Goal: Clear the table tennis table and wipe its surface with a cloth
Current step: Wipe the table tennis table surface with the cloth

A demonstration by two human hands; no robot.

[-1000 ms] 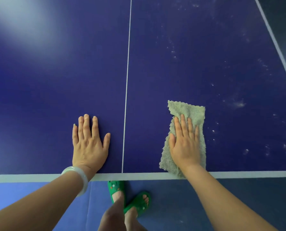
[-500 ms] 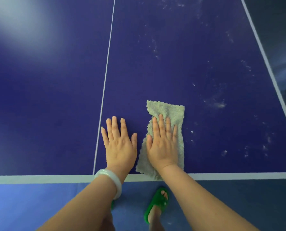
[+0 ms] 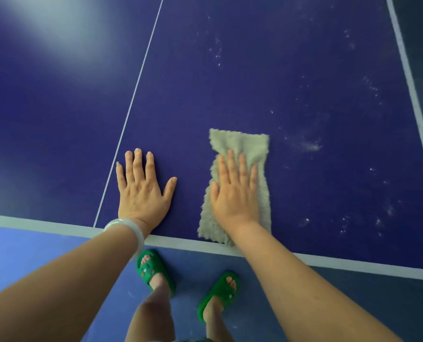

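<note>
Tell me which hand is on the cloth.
The right hand presses flat on the grey-green fleecy cloth; the left hand, with the pale bangle, lies on the bare dark blue tabletop.

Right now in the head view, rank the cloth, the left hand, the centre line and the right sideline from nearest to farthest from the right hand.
1. cloth: directly under the right hand.
2. left hand: to its left, palm down.
3. centre line: just beyond the left hand.
4. right sideline: far right edge.

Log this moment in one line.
wiping | right hand presses cloth | left hand flat on table | dust specks beside cloth
</note>
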